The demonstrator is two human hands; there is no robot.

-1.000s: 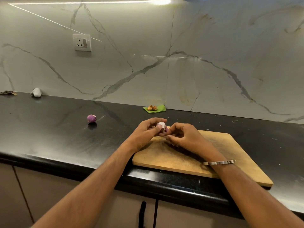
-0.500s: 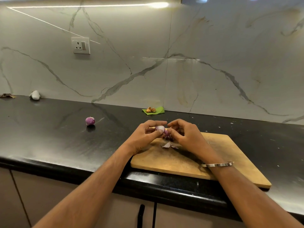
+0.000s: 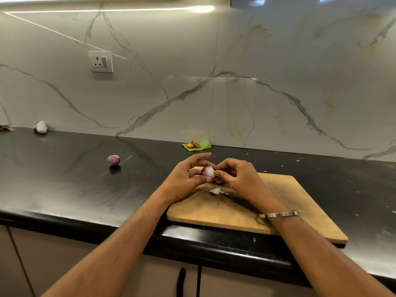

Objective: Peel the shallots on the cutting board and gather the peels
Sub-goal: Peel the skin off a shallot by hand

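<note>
Head view, the only one I have: both forearms reach forward over a black counter (image 3: 64, 189) toward a wooden cutting board (image 3: 300, 211), and the hands meet above the board's far left corner; between them sits the shallot being peeled (image 3: 208, 170), lifted off the wood, pale and shiny on its right face with purple skin left on its left side.

My left hand (image 3: 184, 179) cradles it from the left and from below; the thumb and lower fingers pinch the bulb while the index finger sticks out straight above it, touching nothing. My right hand (image 3: 237, 179) closes in from the right with curled fingers; its fingertips (image 3: 216, 173) press against the bulb's right side, pinching at the skin, though I cannot tell whether a flap is actually caught there.

So the thing lies just right of the left palm and just left of the right fingertips, both hands touching it; I judge the remaining skin faces the left hand, so the bulb needs turning toward the right fingers. I cannot make out its long axis.

Loose peels (image 3: 217, 191) lie on the board just below the hands, not yet gathered; a second shallot (image 3: 113, 160), purple all over, sits on the counter well off to the left, nearer the left arm.

A steel bangle (image 3: 278, 215) circles the right wrist.
</note>
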